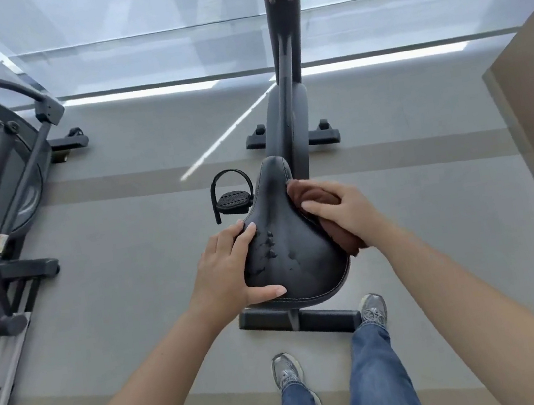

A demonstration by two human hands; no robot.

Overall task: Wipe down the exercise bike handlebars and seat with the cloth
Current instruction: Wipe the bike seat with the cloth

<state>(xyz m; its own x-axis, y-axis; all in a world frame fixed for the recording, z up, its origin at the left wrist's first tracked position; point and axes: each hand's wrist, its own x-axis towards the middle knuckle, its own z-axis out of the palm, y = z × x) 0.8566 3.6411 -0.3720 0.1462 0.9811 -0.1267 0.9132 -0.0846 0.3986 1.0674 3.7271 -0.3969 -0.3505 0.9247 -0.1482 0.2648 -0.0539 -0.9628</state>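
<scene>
Right hand [340, 212] grips the bunched brown cloth [305, 193] against the right edge of the seat [291, 233]; left hand [230, 270] is spread flat, bracing the left edge, holding nothing. Risks, as judged: the cloth may skip the scuffed patch near the left edge; the seat may swivel if the brace slackens; handlebars are out of view. Count: one seat, one cloth, one pedal [234, 202] visible, two hands.

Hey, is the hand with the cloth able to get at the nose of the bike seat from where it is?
Probably yes. The right hand presses the brown cloth on the seat edge just behind the nose, with nothing between.
</scene>
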